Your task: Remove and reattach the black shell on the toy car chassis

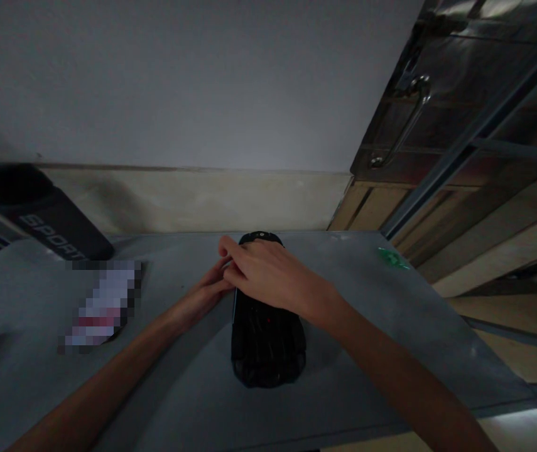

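Observation:
A black, elongated, car-shaped device (268,342) lies on the grey table, its rounded, bulky end nearest me and a small red spot on its top. My right hand (268,270) reaches across its far half with bent fingers, closed over the left edge. Coming in from the left, my left hand (211,290) grips that same edge, its fingertips partly covered by the right hand. Both hands touch there. Much of the device's far part is hidden under my right hand.
On the left of the grey table (353,383) a dark box marked SPORT (54,220) leans near the wall, beside a blurred-out flat item (103,304). A green crinkled wrapper (393,258) lies at the right edge. Beyond stand a metal frame (438,182) and a door handle (404,125).

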A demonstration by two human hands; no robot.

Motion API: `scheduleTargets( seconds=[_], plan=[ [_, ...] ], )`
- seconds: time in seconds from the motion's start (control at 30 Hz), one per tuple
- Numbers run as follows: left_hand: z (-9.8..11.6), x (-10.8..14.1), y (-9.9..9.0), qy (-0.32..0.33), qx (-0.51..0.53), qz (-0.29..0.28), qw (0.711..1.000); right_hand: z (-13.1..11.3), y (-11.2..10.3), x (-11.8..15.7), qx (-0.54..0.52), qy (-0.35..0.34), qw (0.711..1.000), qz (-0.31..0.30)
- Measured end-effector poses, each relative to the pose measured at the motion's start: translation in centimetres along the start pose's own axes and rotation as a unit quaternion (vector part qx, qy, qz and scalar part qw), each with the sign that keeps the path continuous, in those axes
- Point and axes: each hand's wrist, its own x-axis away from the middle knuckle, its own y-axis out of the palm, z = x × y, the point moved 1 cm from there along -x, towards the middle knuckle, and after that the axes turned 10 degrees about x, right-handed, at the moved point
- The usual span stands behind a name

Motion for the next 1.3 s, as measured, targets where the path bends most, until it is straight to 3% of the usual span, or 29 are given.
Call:
scheduleTargets(
  seconds=[0.37,0.53,1.3],
  plan=[
    [-0.20,0.04,-0.44,-0.013,0.003,0.024,1.000,-0.09,0.32,-0.11,0.014,0.002,1.000,0.005],
    [-0.12,0.07,-0.34,-0.017,-0.011,0.003,1.000,0.07,0.51,-0.10,0.010,-0.007,1.000,0.014],
    [0.30,0.21,0.41,-0.001,-0.036,0.000,0.999,0.29,-0.16,0.08,-0.020,-0.033,0.999,-0.009]
  ],
)
